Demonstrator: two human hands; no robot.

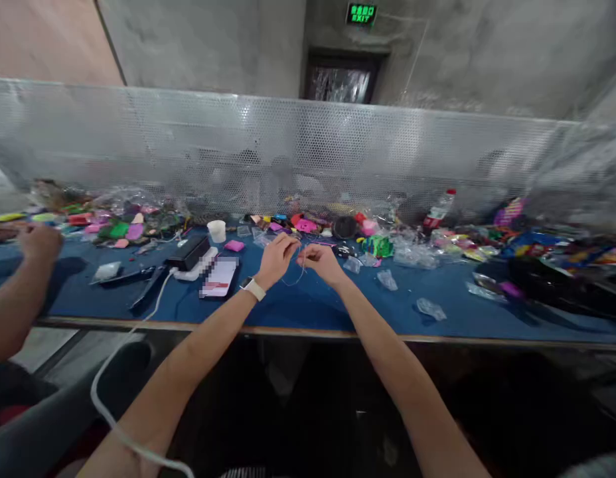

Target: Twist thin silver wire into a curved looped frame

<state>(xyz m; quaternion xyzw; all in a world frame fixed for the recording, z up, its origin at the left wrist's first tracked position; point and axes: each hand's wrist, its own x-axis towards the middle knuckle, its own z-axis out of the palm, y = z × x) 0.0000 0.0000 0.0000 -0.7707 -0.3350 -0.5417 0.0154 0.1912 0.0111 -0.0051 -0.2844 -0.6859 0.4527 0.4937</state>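
Note:
My left hand and my right hand meet over the blue table top, fingers pinched together. A thin pale thread or string hangs in a loop between them, and both hands seem to grip it. A white watch sits on my left wrist. Small bright plastic pieces lie just beyond my fingers.
A perforated metal screen closes off the back of the table. A white cup, a black box, a phone, a white cable, clear bags and a bottle lie about. Another person's arm reaches in at left.

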